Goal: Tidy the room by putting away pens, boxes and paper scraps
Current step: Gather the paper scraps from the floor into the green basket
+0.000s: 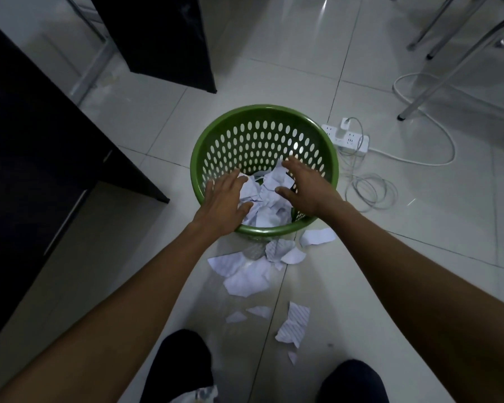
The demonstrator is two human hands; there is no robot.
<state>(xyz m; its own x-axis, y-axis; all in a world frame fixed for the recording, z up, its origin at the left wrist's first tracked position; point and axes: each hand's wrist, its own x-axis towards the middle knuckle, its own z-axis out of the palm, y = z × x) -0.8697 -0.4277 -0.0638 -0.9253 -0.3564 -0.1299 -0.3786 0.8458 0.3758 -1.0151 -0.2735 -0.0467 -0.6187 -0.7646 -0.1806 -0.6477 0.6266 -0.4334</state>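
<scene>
L hand (pixel 226 203) & R hand (pixel 304 189) hovered over green bin (pixel 264 112), fingers spread wide, holding nothing; scraps (pixel 266 196) lay inside bin, more scraps (pixel 246 274) on floor (pixel 390 271) just before it.

Both hands (left (pixel 226 200), right (pixel 304 189)) reach forward, palms down, fingers spread.

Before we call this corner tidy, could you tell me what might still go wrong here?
1. Many paper scraps lie on the floor on the near side of the green basket; they could be missed or slipped on.
2. The basket wall is full of holes, so small bits dropped from the open left hand and right hand may fall through.
3. The power strip and coiled cable lie beside the basket; a foot might snag them.
</scene>
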